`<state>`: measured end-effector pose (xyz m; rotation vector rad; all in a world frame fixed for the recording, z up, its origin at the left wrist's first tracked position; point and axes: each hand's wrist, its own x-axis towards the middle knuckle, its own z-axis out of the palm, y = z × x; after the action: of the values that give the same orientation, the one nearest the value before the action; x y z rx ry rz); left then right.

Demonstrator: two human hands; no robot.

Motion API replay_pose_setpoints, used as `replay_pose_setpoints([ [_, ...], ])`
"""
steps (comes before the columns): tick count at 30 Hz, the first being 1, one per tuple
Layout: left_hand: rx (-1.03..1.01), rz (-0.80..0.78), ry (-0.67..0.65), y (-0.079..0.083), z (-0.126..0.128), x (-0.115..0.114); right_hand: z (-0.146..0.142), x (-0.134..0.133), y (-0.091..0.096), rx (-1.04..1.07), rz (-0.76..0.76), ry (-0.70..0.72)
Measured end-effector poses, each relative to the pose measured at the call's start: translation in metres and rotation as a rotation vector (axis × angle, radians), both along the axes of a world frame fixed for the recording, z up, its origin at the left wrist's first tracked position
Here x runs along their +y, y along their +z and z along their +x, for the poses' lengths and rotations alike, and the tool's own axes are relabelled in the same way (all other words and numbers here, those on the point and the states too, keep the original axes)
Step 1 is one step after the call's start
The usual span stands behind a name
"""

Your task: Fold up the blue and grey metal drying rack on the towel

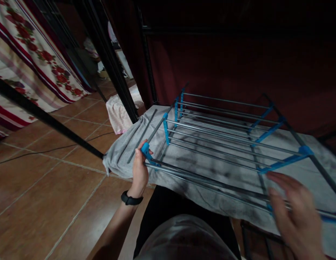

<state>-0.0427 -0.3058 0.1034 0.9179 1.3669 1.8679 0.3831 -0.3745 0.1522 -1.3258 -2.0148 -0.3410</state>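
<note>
A rack of grey metal tubes (211, 146) with blue plastic connectors lies across the cloth-covered surface in front of me. My left hand (140, 166) is closed around the blue connector (146, 151) at its near left corner, and a black band circles that wrist. Over the near right part hovers my right hand (295, 209), blurred, its fingers stretched out and apart from the thumb. Its fingertips are close to a blue crosspiece (281, 165); whether they touch it or the front tubes I cannot tell. A loose grey tube (142, 136) lies left of the rack.
Grey cloth (117, 153) covers the surface under the rack. A dark red curtain (224, 68) hangs behind it. Black metal posts (110, 65) stand at the left, and a dark bar (48, 115) slants across the tiled floor (83, 184). A thin cable (62, 147) runs over the tiles.
</note>
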Motion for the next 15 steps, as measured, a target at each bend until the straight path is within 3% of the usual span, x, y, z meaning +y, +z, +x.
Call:
replay_pose_setpoints([
  [3, -0.026, 0.001, 0.036, -0.003, 0.001, 0.002, -0.059, 0.012, -0.005, -0.251, -0.11, 0.251],
  [5, -0.042, -0.005, 0.044, -0.004, 0.0, 0.003, -0.079, 0.02, -0.012, -0.345, -0.147, 0.318],
  [9, -0.084, 0.01, -0.041, 0.003, -0.004, 0.005, -0.079, 0.029, -0.021, -0.424, -0.173, 0.287],
  [15, -0.131, -0.005, -0.148, 0.023, -0.014, 0.011, -0.07, 0.034, -0.018, -0.442, -0.135, 0.279],
])
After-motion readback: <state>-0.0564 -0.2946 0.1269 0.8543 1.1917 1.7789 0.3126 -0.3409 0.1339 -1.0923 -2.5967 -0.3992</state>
